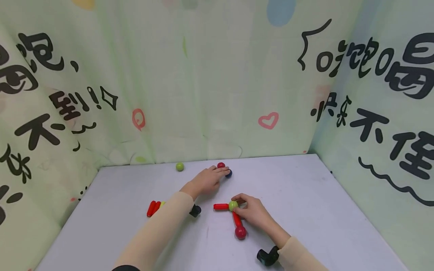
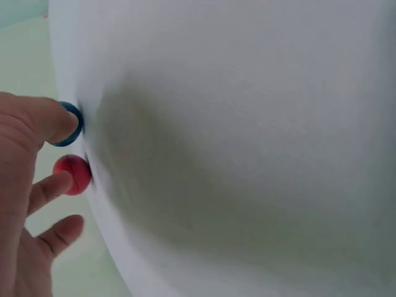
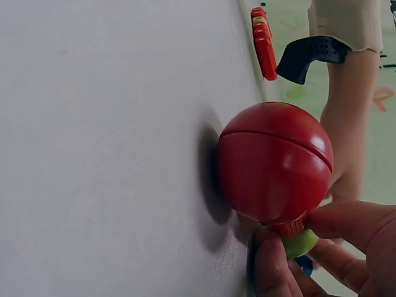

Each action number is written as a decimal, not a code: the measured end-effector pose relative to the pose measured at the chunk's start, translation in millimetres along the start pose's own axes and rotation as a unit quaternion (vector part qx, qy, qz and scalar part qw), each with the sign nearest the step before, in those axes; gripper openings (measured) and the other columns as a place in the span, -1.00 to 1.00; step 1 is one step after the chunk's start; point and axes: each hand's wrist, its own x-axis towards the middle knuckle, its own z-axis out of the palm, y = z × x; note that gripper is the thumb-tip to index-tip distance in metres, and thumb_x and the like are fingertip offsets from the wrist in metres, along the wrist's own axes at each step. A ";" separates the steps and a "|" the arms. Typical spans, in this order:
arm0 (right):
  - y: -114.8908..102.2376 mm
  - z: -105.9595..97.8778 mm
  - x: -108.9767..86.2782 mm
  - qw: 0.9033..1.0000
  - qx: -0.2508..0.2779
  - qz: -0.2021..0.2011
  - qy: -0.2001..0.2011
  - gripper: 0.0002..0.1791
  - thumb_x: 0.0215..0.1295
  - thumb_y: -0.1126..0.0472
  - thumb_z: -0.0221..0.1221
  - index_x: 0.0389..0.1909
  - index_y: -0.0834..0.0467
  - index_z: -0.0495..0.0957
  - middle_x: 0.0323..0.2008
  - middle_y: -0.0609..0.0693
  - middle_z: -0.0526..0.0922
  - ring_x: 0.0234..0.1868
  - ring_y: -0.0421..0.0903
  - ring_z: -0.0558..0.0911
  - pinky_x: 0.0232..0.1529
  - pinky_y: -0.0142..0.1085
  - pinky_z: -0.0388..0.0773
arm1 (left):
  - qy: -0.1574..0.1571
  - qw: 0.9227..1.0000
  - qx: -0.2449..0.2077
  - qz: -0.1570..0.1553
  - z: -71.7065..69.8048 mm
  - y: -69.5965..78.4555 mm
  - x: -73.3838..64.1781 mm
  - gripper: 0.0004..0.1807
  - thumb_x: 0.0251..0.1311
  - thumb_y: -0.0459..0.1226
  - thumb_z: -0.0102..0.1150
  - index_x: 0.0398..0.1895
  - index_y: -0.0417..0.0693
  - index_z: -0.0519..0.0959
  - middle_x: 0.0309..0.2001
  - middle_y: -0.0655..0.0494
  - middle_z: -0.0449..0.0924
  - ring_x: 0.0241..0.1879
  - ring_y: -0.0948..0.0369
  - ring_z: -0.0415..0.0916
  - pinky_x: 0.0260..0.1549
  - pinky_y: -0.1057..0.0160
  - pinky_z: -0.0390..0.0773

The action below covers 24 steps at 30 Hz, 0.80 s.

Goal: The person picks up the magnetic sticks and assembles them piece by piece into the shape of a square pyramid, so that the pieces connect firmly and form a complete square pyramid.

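My left hand [image 1: 208, 180] reaches to the back of the white table [image 1: 288, 188], its fingers extended over a dark blue ball [image 1: 229, 174]. In the left wrist view a digit overlaps that ball, while another fingertip lies against a red ball [image 2: 74, 176] beside it. Nearer the front, my right hand [image 1: 251, 211] pinches a green ball [image 1: 233, 205] between thumb and fingers. From this ball one red rod [image 1: 221, 206] points left. A second red rod [image 1: 237, 219] runs toward the front and ends in a larger red ball [image 1: 240, 232], which looms in the right wrist view.
Another green ball [image 1: 179, 166] sits near the back edge. Red rods [image 1: 151, 209] lie at left with a yellow-green piece, partly hidden by my left sleeve [image 1: 162, 229]. Black wrist-camera mounts [image 1: 268, 257] hang under both wrists. Printed curtains [image 1: 217, 94] enclose the table.
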 end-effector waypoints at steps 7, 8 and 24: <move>-0.5 -1.3 -0.6 1.000 -0.003 -0.006 0.006 -0.70 0.32 0.28 0.33 0.06 0.11 0.65 -0.10 0.03 0.68 -0.44 -0.16 0.56 -0.36 -0.34 0.60 | 0.035 0.999 -0.011 0.003 -4.0 -1.7 -1.1 -0.60 0.42 -0.31 0.18 0.28 0.09 0.51 0.30 0.11 0.48 0.25 0.10 0.41 0.30 0.16 0.51; -0.3 -1.1 -0.4 1.000 -0.002 -0.004 0.005 -0.70 0.32 0.28 0.33 0.07 0.11 0.65 -0.10 0.03 0.68 -0.43 -0.16 0.56 -0.36 -0.34 0.60 | 0.027 0.999 -0.016 0.003 -4.1 -2.2 -2.2 -0.59 0.41 -0.32 0.18 0.29 0.10 0.51 0.32 0.11 0.47 0.26 0.10 0.41 0.30 0.16 0.51; -1.0 -0.7 -2.2 1.000 0.002 0.003 0.002 -0.69 0.31 0.28 0.35 0.06 0.11 0.65 -0.10 0.04 0.68 -0.43 -0.15 0.57 -0.34 -0.32 0.63 | -0.034 0.995 -0.088 -0.012 1.3 -11.3 -27.6 -0.55 0.31 -0.40 0.23 0.27 -0.02 0.61 0.20 0.03 0.54 0.14 0.12 0.52 0.21 0.19 0.58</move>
